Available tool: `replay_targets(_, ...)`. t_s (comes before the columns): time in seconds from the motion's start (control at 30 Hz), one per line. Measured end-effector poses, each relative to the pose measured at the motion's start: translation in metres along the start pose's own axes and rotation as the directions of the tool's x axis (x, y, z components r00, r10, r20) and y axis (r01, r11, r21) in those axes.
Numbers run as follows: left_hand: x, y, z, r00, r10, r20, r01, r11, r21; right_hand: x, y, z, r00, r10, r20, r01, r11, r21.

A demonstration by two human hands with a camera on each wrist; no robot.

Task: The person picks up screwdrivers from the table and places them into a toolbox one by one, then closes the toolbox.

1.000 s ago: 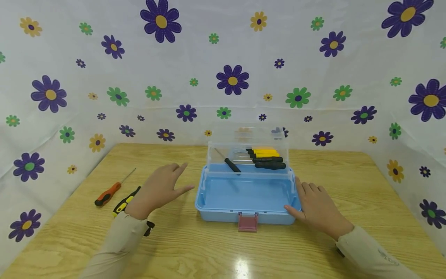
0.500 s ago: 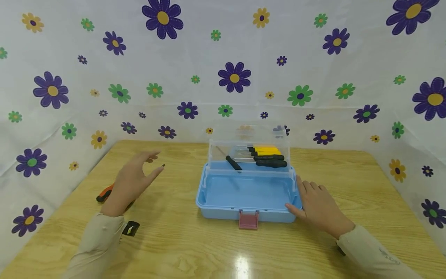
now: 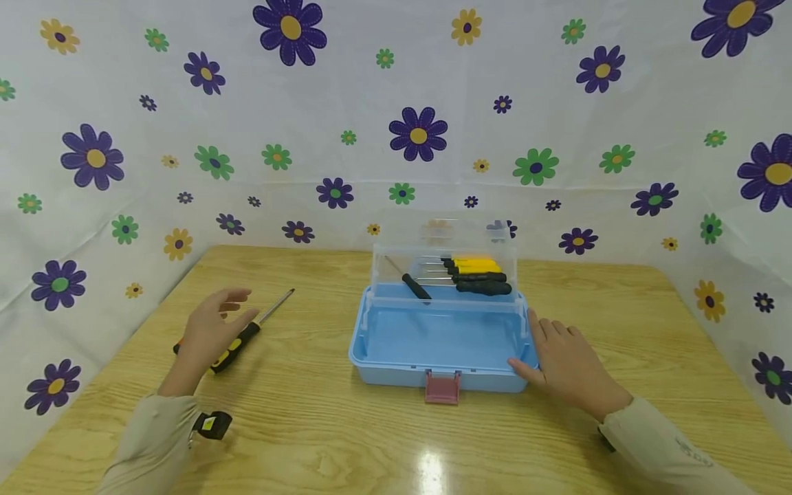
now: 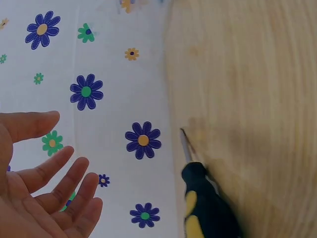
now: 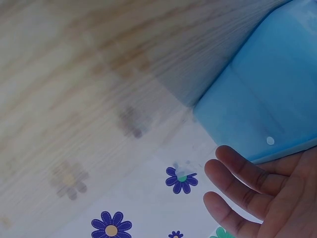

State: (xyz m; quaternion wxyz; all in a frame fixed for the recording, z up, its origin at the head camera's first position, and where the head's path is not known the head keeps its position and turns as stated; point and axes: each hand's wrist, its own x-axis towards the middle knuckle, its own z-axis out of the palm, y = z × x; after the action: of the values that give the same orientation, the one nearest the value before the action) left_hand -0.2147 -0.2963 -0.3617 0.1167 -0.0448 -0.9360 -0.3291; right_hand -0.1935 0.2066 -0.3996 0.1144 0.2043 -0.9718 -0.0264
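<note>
My left hand (image 3: 207, 326) hovers over the left part of the table with relaxed, parted fingers and nothing between them. Close by its thumb lies a black-and-yellow screwdriver (image 3: 232, 352), its shaft pointing away to the right. An orange-and-black screwdriver (image 3: 177, 348) is mostly hidden behind that hand. The left wrist view shows the loose fingers to the left of the screwdriver handle (image 4: 208, 210). My right hand (image 3: 569, 364) rests against the right end of the light-blue toolbox (image 3: 390, 378), thumb over the rim; in the right wrist view its other fingers extend loosely beside the blue wall (image 5: 267, 89).
The toolbox stands with its clear lid (image 3: 442, 234) raised and its pink latch (image 3: 442, 389) hanging in front. A clear tray (image 3: 386, 304) holds several yellow and black screwdrivers (image 3: 479, 271) and a slim black one (image 3: 416, 287). Flowered cloth (image 3: 346, 82) surrounds the wooden table (image 3: 322, 440).
My left hand has moved left, away from the toolbox and back over the loose screwdrivers. The right hand stays at the toolbox's right end. The head view has shifted slightly.
</note>
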Motion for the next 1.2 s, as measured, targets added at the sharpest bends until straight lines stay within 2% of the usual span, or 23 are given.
replay_targets(0.17, -0.005, -0.012, 0.001, 0.998, -0.06, 0.035, 0.06, 0.998, -0.002, 0.001, 0.0, 0.0, 1.0, -0.002, -0.005, 0.002, 1.0, -0.004)
replay_targets(0.3, -0.008, -0.022, 0.006, 0.994, -0.095, 0.053, 0.093, 0.995, 0.031, 0.001, 0.001, 0.001, 1.0, -0.007, -0.01, 0.007, 1.0, -0.003)
replay_targets(0.53, -0.011, -0.033, 0.013, 0.992, -0.095, 0.079, 0.085, 0.989, 0.12, 0.001, 0.001, 0.002, 1.0, 0.002, 0.006, -0.003, 1.0, 0.007)
replay_targets(0.67, -0.011, -0.038, 0.016, 0.988, -0.118, 0.101, 0.102, 0.984, 0.148, 0.0, 0.002, 0.003, 1.0, 0.005, 0.007, -0.005, 1.0, 0.011)
replay_targets(1.2, -0.009, -0.051, 0.016, 0.966, -0.196, 0.17, 0.167, 0.971, 0.171, 0.001, 0.001, 0.001, 1.0, 0.002, -0.002, -0.002, 1.0, 0.016)
